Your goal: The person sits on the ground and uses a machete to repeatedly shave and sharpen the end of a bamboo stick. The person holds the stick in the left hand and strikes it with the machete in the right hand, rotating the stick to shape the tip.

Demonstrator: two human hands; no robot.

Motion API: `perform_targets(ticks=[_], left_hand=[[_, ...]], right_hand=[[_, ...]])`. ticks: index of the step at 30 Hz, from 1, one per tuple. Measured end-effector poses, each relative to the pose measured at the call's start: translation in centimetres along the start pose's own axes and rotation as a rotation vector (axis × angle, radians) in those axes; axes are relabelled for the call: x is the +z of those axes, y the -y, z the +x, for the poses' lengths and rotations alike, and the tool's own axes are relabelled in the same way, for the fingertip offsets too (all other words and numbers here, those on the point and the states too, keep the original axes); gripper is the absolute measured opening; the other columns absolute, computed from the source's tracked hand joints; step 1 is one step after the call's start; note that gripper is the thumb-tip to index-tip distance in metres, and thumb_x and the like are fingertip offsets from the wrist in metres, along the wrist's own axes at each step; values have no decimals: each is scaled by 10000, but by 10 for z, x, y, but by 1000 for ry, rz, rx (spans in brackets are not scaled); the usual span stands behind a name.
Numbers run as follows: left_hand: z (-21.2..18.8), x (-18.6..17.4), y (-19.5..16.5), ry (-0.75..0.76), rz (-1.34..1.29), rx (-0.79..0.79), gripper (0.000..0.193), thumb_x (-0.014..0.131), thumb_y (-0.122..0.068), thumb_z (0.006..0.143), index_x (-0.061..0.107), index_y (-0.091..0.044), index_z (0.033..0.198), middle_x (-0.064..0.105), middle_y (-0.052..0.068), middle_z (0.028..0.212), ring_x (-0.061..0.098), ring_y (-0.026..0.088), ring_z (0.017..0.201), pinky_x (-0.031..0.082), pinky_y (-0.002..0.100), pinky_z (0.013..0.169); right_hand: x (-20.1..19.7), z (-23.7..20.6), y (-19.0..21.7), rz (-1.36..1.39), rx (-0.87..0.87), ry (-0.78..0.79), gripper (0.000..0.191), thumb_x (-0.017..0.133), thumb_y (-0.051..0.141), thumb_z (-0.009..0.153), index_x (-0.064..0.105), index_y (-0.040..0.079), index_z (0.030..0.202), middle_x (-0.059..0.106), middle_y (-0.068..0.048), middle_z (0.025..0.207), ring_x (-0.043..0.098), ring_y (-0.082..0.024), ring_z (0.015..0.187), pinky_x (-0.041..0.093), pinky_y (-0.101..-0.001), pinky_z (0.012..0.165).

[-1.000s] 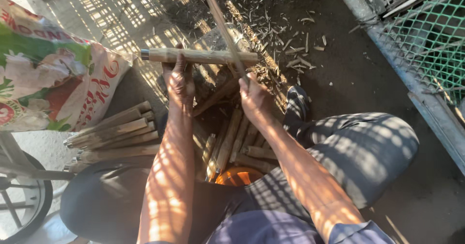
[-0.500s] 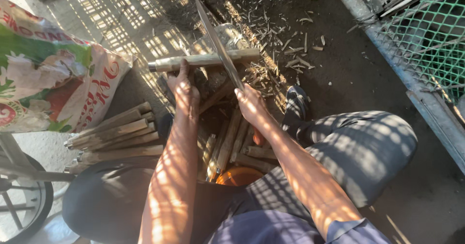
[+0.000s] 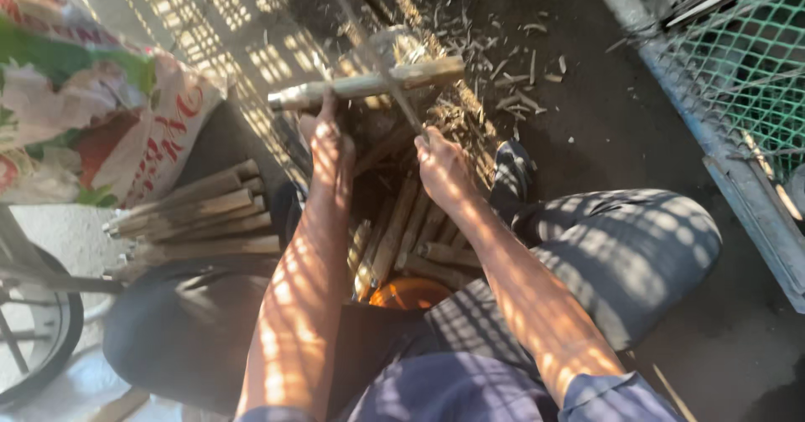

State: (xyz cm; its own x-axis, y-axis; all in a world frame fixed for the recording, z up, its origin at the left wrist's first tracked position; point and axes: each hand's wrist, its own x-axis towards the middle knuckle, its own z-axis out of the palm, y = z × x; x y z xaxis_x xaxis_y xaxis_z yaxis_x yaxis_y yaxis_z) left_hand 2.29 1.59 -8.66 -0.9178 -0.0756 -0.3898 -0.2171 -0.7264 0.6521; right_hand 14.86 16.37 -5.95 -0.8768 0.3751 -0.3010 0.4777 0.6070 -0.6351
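Dirt ground (image 3: 587, 120); cane stalk (image 3: 369, 84) horizontal, thick end right.

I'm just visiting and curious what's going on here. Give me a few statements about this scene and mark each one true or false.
1. The left hand grips a cane stalk lying crosswise. True.
2. The right hand is empty. False: it holds a long blade that crosses the cane stalk.
3. A stack of cut stalks lies to the person's left. True.
4. The printed sack lies to the person's right, by the green mesh. False: the printed sack is on the left, the green mesh on the right.
5. The ground beyond the hands is swept clean. False: peelings lie scattered there.
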Motion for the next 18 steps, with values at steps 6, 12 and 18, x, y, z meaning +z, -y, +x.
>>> perform_targets(ticks=[6,12,18], left_hand=[[7,-3,-4,201,-125,59,654,773,49,877,440,-40,1433,609,175,1312,634,333,1229,537,446,1120],[9,-4,-8,254,-125,42,584,752,43,892,471,-64,1393,627,141,1279,633,313,1207,534,453,1104],[7,-5,-12,235,-17,31,553,736,71,930,471,-12,1409,614,160,1264,632,316,1168,539,441,1067]], right_hand=[[-5,-3,5,-43,-107,-48,287,437,266,1090,570,53,1230,685,-138,816,688,-273,708,531,-429,590],[-2,-7,12,-280,-26,23,266,407,243,1114,573,42,1171,689,-132,805,688,-297,734,518,-418,602],[-5,-4,5,-141,-267,-233,332,492,285,1078,604,21,1246,710,-184,821,716,-336,724,549,-469,621]])
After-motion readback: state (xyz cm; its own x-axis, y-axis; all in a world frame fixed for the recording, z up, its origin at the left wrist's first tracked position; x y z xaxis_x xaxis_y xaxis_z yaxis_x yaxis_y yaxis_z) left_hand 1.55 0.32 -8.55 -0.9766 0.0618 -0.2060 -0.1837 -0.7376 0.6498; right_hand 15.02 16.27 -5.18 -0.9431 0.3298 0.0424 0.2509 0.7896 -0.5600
